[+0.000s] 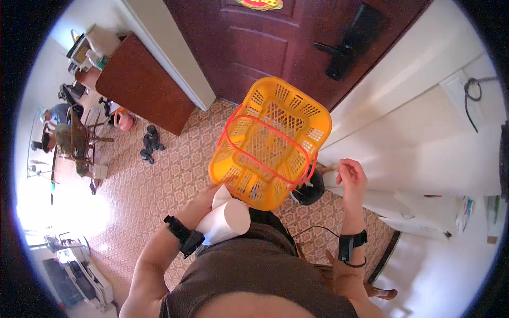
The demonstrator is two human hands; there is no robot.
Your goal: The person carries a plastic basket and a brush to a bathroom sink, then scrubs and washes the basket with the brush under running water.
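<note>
A yellow plastic basket (pixel 307 114) with red handles is tilted in front of my body. My left hand (pixel 204 205) is closed on its near rim, with the fingers partly hidden. Beside that hand, a white paper roll (pixel 237 217) with a loose end rests against my body and wrist. My right hand (pixel 351 175) is raised to the right of the basket, apart from it, with its fingers curled in and nothing visible in them.
Ahead stands a dark red door (pixel 260 47) with a black handle (pixel 334 50). A brown cabinet (pixel 143 85) and black shoes (pixel 152 140) are at the left. A person (pixel 58 114) sits farther back. White furniture (pixel 424 209) and a black bag-like object (pixel 310 191) are at the right.
</note>
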